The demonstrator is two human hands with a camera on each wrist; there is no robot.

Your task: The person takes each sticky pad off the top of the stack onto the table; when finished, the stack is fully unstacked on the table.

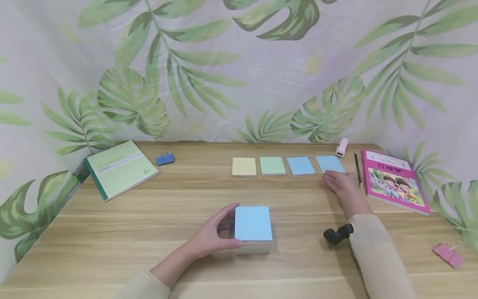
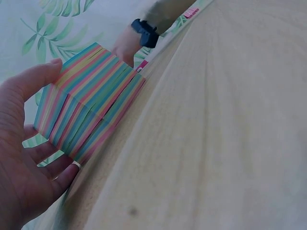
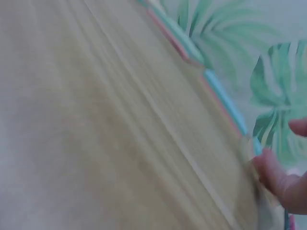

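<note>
A thick square stack of sticky notes (image 1: 253,224), blue on top, stands near the front middle of the table; its striped, many-coloured sides show in the left wrist view. My left hand (image 1: 213,236) holds this stack at its left side, thumb at the near corner and fingers round the back. Farther off, a row of thin pads runs rightward: a yellow pad (image 1: 244,166), a green pad (image 1: 272,165), a blue pad (image 1: 301,165) and another blue pad (image 1: 330,163). At the front edge of that last pad, my right hand (image 1: 345,189) touches it with its fingertips.
Right of the row lie a pink-and-white clip-like item (image 1: 341,147), a dark pencil (image 1: 358,170) and a pink book (image 1: 396,182). A pink binder clip (image 1: 448,254) is nearer. On the left are a green notebook (image 1: 121,169) and a blue binder clip (image 1: 165,159). A patterned curtain (image 1: 209,83) hangs behind.
</note>
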